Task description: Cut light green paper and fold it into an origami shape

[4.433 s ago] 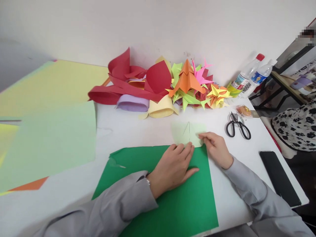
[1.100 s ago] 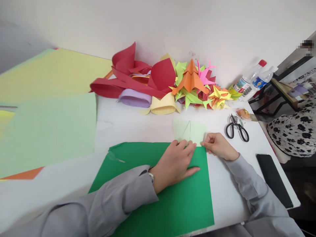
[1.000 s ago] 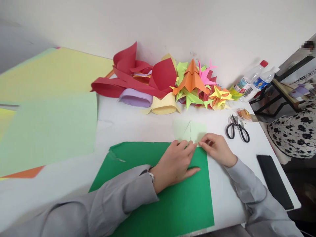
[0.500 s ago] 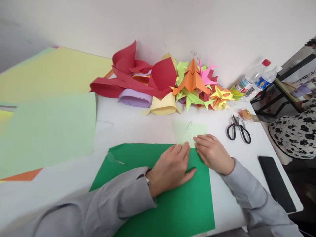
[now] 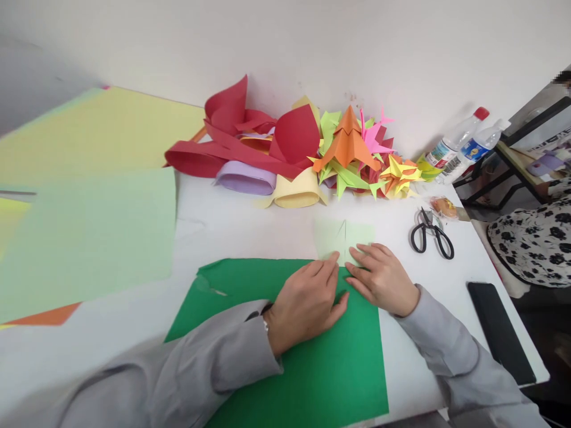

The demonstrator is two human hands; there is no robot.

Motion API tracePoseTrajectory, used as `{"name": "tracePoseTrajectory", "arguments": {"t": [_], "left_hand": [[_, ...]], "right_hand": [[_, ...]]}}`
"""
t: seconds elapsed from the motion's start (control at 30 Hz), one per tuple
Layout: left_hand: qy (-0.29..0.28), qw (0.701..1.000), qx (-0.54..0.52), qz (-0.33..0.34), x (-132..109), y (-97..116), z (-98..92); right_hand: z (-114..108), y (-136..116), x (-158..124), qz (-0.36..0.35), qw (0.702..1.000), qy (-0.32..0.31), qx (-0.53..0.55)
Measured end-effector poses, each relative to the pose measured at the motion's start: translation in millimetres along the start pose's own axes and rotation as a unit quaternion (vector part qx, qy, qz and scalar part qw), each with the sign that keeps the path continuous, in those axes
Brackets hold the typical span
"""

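A person in grey sleeves [image 5: 232, 345] works at a white table [image 5: 200, 238] over a small pale-green paper [image 5: 328, 235] bearing thin dark lines, right of centre in the frame. The left hand [image 5: 306, 300] lies flat, fingers close together and thumb apart, its fingertips at the paper's lower edge. Beside it, the right hand [image 5: 386, 279] is spread wide, some fingertips over the paper's lower right. A green sheet [image 5: 334, 374] lies below, at lower centre. Red bands [image 5: 292, 139] and an orange paper figure [image 5: 348, 142] crowd the upper centre; scissors [image 5: 438, 238] lie at right, two bottles [image 5: 464, 145] stand upper right, and pale sheets [image 5: 102, 232] cover the left.
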State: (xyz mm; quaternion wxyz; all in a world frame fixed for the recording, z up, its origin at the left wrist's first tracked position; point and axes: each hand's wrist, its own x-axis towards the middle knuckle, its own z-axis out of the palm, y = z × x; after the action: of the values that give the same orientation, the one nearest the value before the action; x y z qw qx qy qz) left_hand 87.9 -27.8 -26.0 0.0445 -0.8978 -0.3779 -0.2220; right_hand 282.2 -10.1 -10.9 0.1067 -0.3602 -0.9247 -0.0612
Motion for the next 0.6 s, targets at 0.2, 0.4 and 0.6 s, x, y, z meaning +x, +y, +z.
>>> {"name": "tracePoseTrajectory", "arguments": {"t": [0.2,0.4,0.6], "left_hand": [[0.005,1.000,0.013,0.004,0.0,-0.1,1.3],[-0.021,1.000,0.000,-0.005,3.3,-1.5,0.4],[-0.034,0.999,-0.040,-0.003,7.3,-3.4,1.4]], "right_hand": [[1.4,-5.2,1.8,0.000,1.000,0.007,-0.011],[2.0,-11.8,3.6,0.015,1.000,-0.006,-0.011],[8.0,-10.3,2.1,0.022,1.000,0.017,-0.009]]}}
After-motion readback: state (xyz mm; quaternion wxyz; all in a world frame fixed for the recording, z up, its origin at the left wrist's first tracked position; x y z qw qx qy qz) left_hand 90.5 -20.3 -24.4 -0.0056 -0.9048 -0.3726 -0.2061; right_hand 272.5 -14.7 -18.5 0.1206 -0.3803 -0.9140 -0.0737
